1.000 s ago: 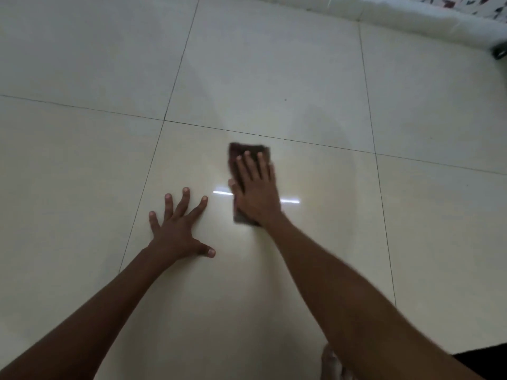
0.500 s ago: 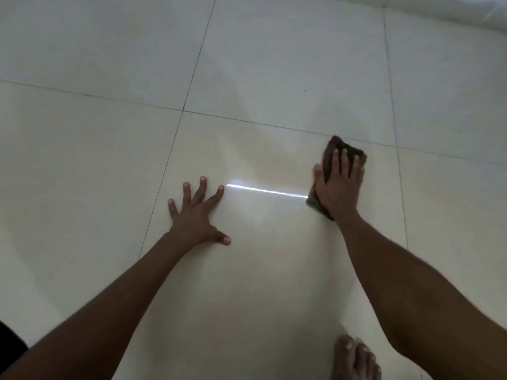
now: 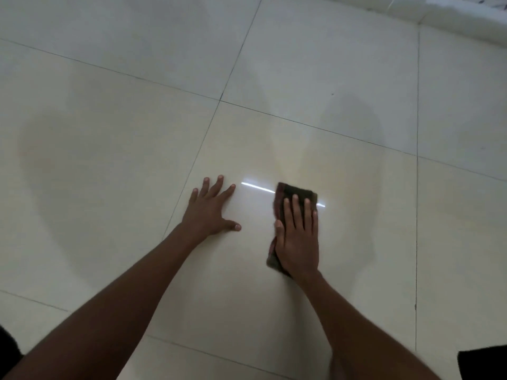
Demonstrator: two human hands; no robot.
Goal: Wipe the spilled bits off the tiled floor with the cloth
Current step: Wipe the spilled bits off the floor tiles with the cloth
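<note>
Cloth is pressed flat on glossy cream floor tiles under the right hand; the left hand is spread alongside.

Around the cloth the tiled floor lies open ahead and to its right. To its left, the left hand is planted flat near it, leaving a bare strip between. A pale raised edge bounds the floor far ahead of the cloth.

The right hand has slid the cloth back from 3 o'clock toward the left hand, now near it.
</note>
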